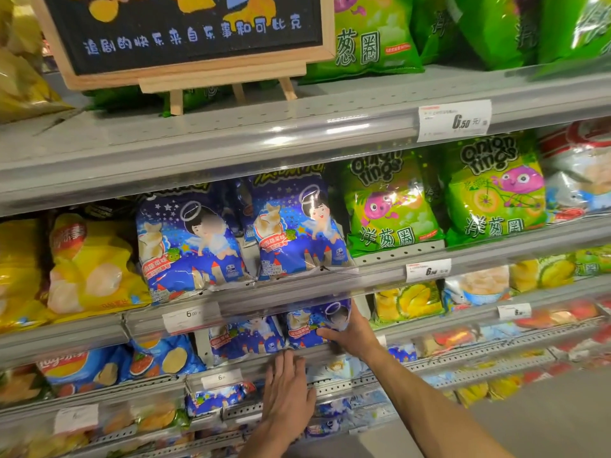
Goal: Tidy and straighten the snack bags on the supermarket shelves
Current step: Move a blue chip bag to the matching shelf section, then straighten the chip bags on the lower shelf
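Premises: a supermarket snack aisle. Tiered grey metal shelves (231,133) carry rows of packaged snack bags (299,226). Printed price labels (454,120) sit in clear rail strips. A chalkboard promotional sign (185,34) stands on the upper shelf.

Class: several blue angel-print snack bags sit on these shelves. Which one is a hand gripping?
The right-hand blue bag on the third shelf down; the right hand grips its edge. The others stand untouched.

2 hands (287,388), 3 price tags (454,120)
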Available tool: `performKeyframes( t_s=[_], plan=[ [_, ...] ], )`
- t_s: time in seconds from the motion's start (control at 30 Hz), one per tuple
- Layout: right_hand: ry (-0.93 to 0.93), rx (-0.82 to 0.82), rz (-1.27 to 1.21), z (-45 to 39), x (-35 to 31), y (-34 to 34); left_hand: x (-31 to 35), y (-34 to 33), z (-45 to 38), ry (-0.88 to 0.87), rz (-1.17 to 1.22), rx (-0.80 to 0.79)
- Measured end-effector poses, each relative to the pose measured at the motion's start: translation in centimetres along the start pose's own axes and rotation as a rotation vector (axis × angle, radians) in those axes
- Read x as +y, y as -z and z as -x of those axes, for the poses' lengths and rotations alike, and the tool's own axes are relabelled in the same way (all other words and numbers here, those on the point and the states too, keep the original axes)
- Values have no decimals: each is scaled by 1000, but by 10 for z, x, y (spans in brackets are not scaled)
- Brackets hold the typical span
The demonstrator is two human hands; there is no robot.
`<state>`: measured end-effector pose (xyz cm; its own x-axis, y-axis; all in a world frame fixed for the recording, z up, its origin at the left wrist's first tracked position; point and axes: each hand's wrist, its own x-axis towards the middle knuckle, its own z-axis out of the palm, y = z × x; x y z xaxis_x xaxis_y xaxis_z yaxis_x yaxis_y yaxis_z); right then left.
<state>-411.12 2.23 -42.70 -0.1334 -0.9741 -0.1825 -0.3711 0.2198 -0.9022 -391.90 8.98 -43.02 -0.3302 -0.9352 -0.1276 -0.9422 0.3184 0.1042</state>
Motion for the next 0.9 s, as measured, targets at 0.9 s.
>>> performKeyframes(
  t_s=[0.9],
  plan=[
    [-1,591,62,28,190,395,348,-4,-138,213,793,445]
  ],
)
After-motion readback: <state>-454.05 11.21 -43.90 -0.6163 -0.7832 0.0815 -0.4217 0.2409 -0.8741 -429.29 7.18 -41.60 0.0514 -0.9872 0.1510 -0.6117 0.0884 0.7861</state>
